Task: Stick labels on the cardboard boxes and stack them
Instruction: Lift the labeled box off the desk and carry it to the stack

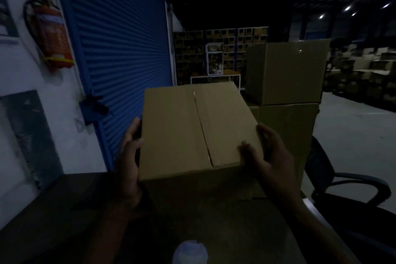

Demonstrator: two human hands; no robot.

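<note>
Nearest the camera, at the bottom edge, a pale blurred rounded object (190, 251) sits on the dark table (53, 210); what it is cannot be told. Just beyond it, both hands hold a closed cardboard box (192, 128) over the table. On the box's left side the left hand (130, 156) lies flat with its fingers straight against the wall. At the near right corner the right hand (267, 154) grips the box, thumb curled onto the top flap and fingers down the side. A taped seam runs along the top of the box from far to near, and no label can be made out on it in the dim light.

To the right and farther off, two more cardboard boxes are stacked, the upper box (285, 70) resting on the lower box (287, 135), close beside the held one. A black office chair (347, 188) stands at the near right, next to the stack. On the left, a blue roller shutter (120, 45) fills the wall, with a red fire extinguisher (52, 32) hung on the white wall beside it. Far behind, shelving (220, 49) holds rows of small boxes.
</note>
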